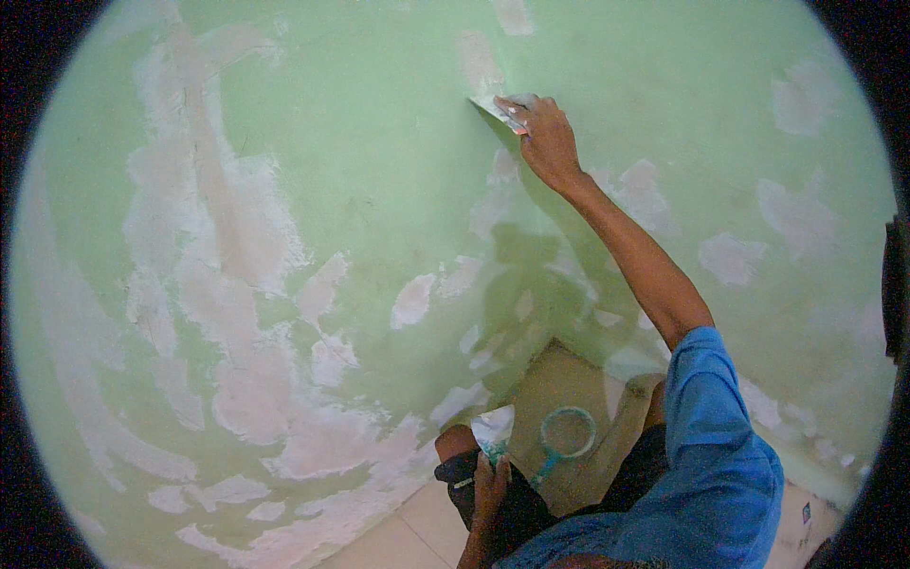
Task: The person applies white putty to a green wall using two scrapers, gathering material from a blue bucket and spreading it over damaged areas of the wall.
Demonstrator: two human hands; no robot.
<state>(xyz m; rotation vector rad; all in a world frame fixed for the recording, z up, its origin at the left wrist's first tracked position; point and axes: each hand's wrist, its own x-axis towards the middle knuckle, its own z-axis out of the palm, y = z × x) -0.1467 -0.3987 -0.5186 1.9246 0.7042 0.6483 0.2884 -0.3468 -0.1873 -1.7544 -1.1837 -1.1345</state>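
Note:
My right hand (pixel 547 137) reaches up to the green wall (pixel 379 161), its fingers closed round a flat putty knife (pixel 495 112). The knife's wide blade rests at a slant against the wall, just under a pale filler patch (pixel 481 62). Low down near my left knee, my left hand (pixel 490 482) grips a second putty knife (pixel 494 431) with its broad end pointing up. White paste covers much of that blade, and a greenish part shows near the fingers. Both handles are mostly hidden by my hands.
Large whitish filler patches (pixel 251 223) spread over the left of the wall, with smaller ones (pixel 732 258) at right. Between my legs lies a teal ring with a handle (pixel 592 434) on the tiled floor (pixel 422 526). A dark object (pixel 893 289) stands at the right rim.

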